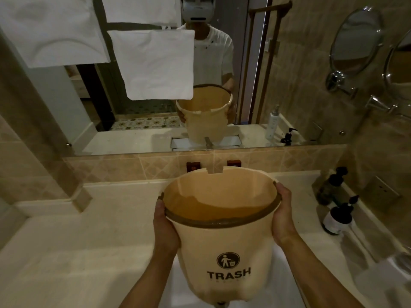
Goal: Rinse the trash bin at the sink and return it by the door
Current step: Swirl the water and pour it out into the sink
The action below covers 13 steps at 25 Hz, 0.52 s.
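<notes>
A beige plastic trash bin with a brown rim ring and a black "TRASH" logo is held up over the white sink, tilted slightly. Water stands inside it. My left hand grips the bin's left side just under the rim, thumb on the rim. My right hand grips the right side the same way. The bin hides most of the sink basin and the tap.
The pale stone counter runs left and right of the sink. Dark pump bottles stand on its right side. A wall mirror is ahead, with white towels hanging at left and a round shaving mirror on the right wall.
</notes>
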Each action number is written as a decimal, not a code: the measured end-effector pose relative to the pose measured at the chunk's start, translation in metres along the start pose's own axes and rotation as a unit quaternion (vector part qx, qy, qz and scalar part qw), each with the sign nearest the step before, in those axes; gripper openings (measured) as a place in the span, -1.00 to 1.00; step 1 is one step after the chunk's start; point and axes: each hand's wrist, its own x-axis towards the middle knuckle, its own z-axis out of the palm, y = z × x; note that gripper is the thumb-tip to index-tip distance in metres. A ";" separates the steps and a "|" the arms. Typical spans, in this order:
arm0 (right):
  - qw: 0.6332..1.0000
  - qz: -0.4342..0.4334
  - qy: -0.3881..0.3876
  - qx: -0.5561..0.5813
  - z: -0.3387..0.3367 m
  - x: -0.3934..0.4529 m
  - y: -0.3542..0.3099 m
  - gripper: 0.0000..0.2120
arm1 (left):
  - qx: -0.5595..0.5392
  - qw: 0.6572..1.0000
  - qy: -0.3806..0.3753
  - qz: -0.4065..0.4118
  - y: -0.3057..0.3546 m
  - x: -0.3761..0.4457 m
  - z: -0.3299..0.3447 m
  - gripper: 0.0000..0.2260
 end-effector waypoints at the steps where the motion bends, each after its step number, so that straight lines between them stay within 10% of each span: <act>1: 1.000 0.002 0.001 0.007 -0.004 0.002 -0.001 -0.45 | 0.012 1.000 0.002 -0.016 -0.006 -0.002 0.003 -0.51; 13: 0.999 0.046 0.018 0.020 -0.006 0.000 0.003 -0.40 | 0.036 0.998 0.021 -0.056 -0.019 -0.004 -0.001 -0.50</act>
